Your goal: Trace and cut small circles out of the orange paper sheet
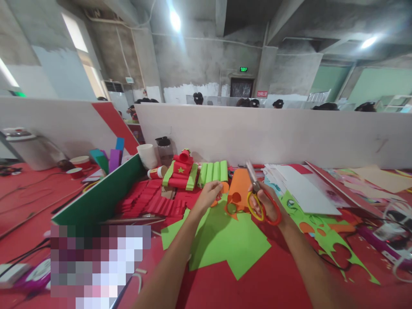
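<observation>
My left hand [210,195] pinches a small orange paper piece [225,187] above the green sheets. In my right hand [268,201] are scissors [255,182] with red and yellow handles, their blades pointing up and away. Between the hands, an orange sheet [240,180] with round cut-outs lies at the back edge of the green paper sheets [228,240]. Whether it touches either hand is unclear.
A red and green paper model [182,171] stands behind red folded strips [151,199] and beside green rolls [214,171]. A green board [99,193] stands at left. Green cut scraps [334,240] and white sheets [305,189] lie at right.
</observation>
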A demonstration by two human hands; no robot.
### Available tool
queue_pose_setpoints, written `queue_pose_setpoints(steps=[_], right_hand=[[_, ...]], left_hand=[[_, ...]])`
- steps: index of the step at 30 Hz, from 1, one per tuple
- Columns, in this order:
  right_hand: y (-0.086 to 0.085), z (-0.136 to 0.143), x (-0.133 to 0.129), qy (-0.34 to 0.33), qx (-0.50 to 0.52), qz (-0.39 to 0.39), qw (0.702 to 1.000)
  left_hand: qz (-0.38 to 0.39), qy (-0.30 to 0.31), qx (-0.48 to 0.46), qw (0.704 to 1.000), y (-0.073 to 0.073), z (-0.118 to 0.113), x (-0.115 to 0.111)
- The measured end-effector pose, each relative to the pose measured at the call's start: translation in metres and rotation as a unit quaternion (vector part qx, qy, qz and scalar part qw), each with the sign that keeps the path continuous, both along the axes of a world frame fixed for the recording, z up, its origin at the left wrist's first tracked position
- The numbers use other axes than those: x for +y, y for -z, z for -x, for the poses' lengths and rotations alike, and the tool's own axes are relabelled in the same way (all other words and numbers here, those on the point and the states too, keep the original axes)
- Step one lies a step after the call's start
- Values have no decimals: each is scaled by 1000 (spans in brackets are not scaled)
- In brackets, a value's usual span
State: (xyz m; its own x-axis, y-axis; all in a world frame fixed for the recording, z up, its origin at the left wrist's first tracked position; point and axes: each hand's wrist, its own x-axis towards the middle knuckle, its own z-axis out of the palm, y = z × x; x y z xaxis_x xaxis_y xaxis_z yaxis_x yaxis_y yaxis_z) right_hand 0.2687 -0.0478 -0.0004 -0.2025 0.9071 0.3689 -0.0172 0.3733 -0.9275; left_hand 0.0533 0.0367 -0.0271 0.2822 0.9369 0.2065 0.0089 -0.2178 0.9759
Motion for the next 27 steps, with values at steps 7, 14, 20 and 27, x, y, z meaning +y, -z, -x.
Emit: queue_pose_setpoints(steps=[7, 14, 20, 27], right_hand=[[0, -30, 15, 206, -137, 10, 969], [17, -77, 32, 338, -377, 6, 862], [39, -71, 42, 212, -234, 92, 944], [35, -53, 39, 109, -108, 112, 982]], left_hand=[[-13, -34, -15, 999, -4, 3, -3], [-58, 134, 112, 983, -5, -13, -23], [-147, 92, 211, 962, 21, -25, -21], [-203, 29, 185, 961, 33, -23, -12]])
